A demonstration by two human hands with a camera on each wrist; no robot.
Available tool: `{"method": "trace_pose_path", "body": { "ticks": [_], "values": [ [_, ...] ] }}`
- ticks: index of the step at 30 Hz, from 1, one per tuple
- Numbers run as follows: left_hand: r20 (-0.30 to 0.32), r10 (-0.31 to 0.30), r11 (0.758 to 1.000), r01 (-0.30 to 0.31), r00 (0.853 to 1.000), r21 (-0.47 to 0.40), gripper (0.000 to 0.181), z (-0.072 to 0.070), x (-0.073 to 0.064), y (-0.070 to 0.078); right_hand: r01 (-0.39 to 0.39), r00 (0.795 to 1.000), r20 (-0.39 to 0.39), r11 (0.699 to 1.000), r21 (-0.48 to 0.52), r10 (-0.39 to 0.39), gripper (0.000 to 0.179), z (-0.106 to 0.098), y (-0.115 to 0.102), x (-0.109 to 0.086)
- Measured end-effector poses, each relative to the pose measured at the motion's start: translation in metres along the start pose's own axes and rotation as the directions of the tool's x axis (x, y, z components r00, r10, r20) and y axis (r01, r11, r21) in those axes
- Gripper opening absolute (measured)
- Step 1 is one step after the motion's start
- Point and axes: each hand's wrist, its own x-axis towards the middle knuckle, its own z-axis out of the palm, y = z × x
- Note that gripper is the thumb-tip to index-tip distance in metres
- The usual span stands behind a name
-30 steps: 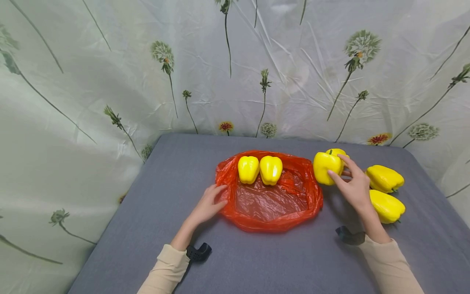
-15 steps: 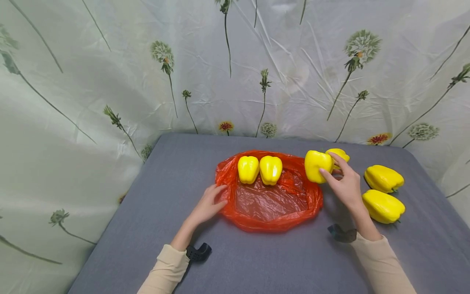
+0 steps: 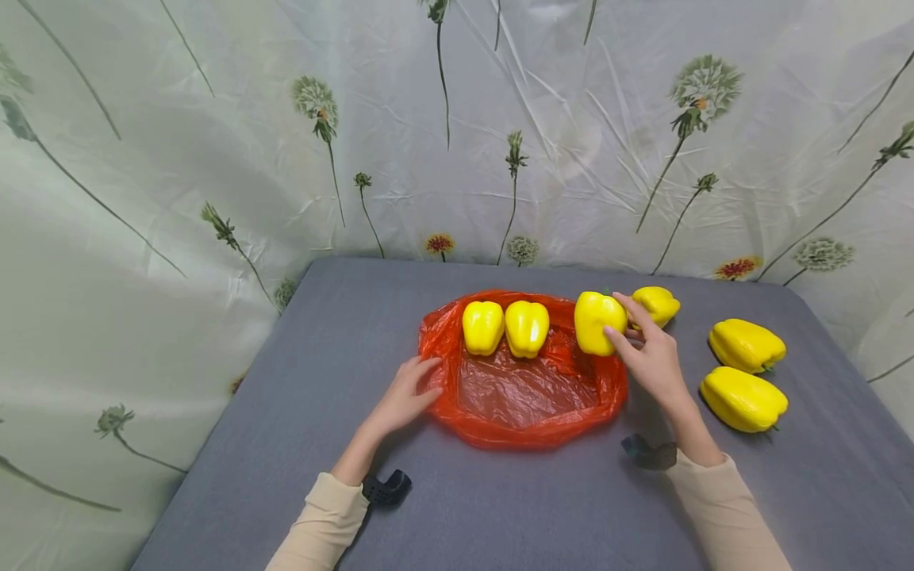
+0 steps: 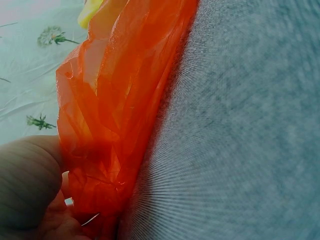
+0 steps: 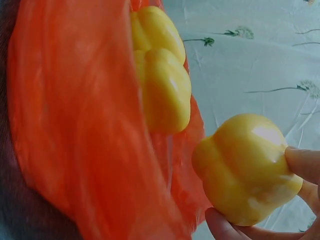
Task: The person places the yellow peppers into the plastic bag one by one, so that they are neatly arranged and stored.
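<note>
A pale flowered cloth [image 3: 393, 135] hangs along the left and back of the grey table [image 3: 307, 365]. The left hand [image 3: 401, 399], with a black band [image 3: 386, 489] at its wrist, touches the left side of the red bag [image 3: 510, 438], thumb and forefinger apart; whether they pinch the film I cannot tell (even the left wrist view leaves it unclear). Inside the bag, at the back, the first pepper [image 3: 482, 327] and the second pepper [image 3: 527, 329] stand side by side, both yellow. Next comes the third pepper [image 3: 598, 323], above the bag's right end, grasped between the thumb and fingers of the right hand [image 3: 651, 357]. The fourth pepper [image 3: 657, 306] lies on the table just beyond that hand. Farthest right, the fifth pepper [image 3: 746, 346] and, nearer the person, the sixth pepper [image 3: 744, 399] lie on their sides.
</note>
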Motion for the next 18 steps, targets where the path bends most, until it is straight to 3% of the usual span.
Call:
{"method": "trace_pose_path", "body": {
  "ticks": [10, 18],
  "values": [
    [-0.005, 0.013, 1.0, -0.013, 1.0, 0.011, 0.05, 0.0012, 0.0015, -0.0002, -0.038, 0.991, 0.125, 0.999, 0.014, 0.036, 0.054, 0.009, -0.0041, -0.0013],
    [0.004, -0.002, 1.0, 0.002, 1.0, 0.007, 0.051, 0.0005, 0.0007, -0.0008, -0.04, 0.959, 0.281, 0.999, 0.0, 0.038, 0.055, 0.0087, -0.006, -0.0048]
  ]
}}
